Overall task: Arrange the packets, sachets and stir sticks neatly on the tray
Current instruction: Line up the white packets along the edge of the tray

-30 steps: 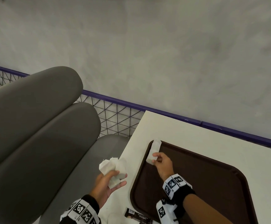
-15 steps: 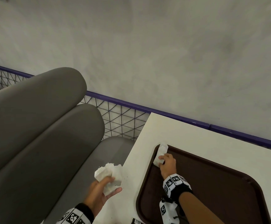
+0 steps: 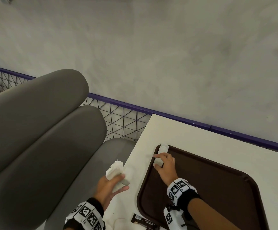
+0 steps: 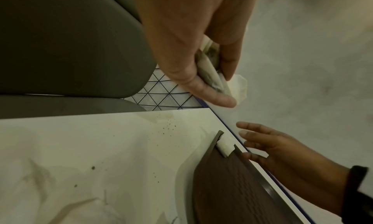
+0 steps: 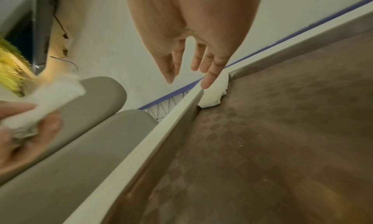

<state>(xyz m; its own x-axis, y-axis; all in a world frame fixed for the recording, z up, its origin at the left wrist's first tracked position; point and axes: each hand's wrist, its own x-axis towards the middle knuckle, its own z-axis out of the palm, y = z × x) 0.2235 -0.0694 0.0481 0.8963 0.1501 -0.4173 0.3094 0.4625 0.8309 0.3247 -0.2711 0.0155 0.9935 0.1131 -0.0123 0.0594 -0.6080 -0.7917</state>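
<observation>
A brown tray (image 3: 217,188) lies on the white table (image 3: 176,130). One white packet (image 3: 162,150) rests in the tray's far left corner, its end leaning on the rim. My right hand (image 3: 159,161) hovers over it with fingers straight and spread (image 5: 191,68), holding nothing; whether a fingertip touches the packet (image 5: 214,93) I cannot tell. My left hand (image 3: 113,185) grips a bunch of white packets (image 3: 115,170) over the table's left edge, thumb and fingers curled round them (image 4: 214,77). A dark sachet (image 3: 143,222) lies on the table by the tray's near left corner.
A grey padded bench (image 3: 43,138) stands left of the table. A wire mesh with a purple rail (image 3: 121,120) runs along the grey wall behind. Dark specks dot the table (image 4: 171,125) left of the tray.
My right hand lowered the single white packet into the tray's far left corner and let go, fingers now straight. The left hand kept its bunch and stayed beside the table's edge.
</observation>
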